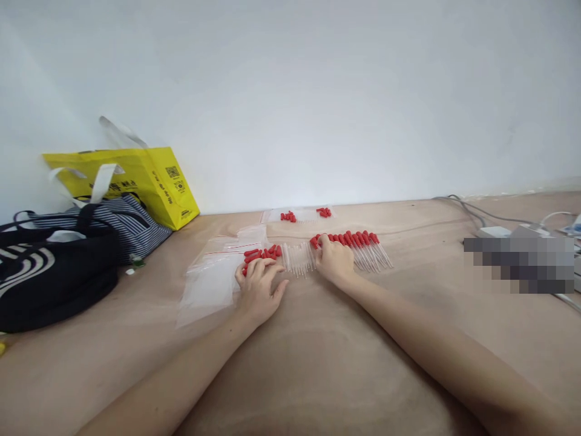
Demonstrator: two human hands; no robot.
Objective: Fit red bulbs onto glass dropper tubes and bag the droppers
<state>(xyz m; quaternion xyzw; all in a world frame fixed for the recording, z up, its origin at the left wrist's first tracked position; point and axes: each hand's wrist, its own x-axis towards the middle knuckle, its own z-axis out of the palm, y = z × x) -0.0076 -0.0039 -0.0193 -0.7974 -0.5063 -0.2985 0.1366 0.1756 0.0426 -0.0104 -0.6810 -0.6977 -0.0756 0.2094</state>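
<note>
Clear droppers with red rubber bulbs lie in two groups on the wooden table (318, 363). My left hand (259, 289) rests palm down with fingers stretched over the left group of droppers (265, 253), beside clear plastic bags (213, 278). My right hand (334, 260) is curled, fingertips pressed on the bulbs at the left end of the longer row of droppers (358, 245). I cannot see whether it pinches one.
Two small packets of droppers (303, 214) lie by the wall. A yellow shopping bag (149, 181), a striped bag (127, 221) and a black bag (54, 272) stand at the left. Cables and a white adapter (494, 231) are at the right.
</note>
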